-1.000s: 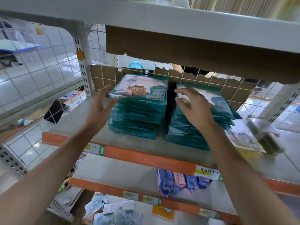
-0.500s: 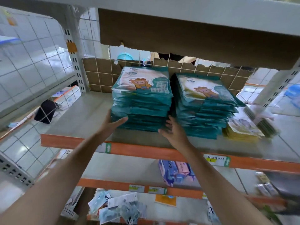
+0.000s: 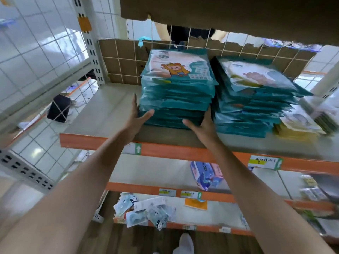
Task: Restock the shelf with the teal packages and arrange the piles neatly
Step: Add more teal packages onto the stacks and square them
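Two piles of teal packages stand side by side on the grey shelf (image 3: 102, 114) with the orange front edge. The left pile (image 3: 177, 92) has a cartoon animal on its top package; the right pile (image 3: 255, 99) leans a little and is less even. My left hand (image 3: 136, 116) presses flat against the left pile's lower left side, thumb across the front. My right hand (image 3: 203, 123) presses its lower right corner, fingers straight in the gap between the piles.
Yellow packages (image 3: 297, 127) lie right of the teal piles. A cardboard sheet (image 3: 220, 13) hangs from the shelf above. A wire grid (image 3: 124, 57) backs the shelf. Lower shelves hold blue-pink packs (image 3: 207, 173) and loose panda packets (image 3: 146, 209). A person stands behind the grid.
My right hand left the top of the right pile and dropped to the left pile's right corner. My left hand moved in against that pile's left side. The view came closer.
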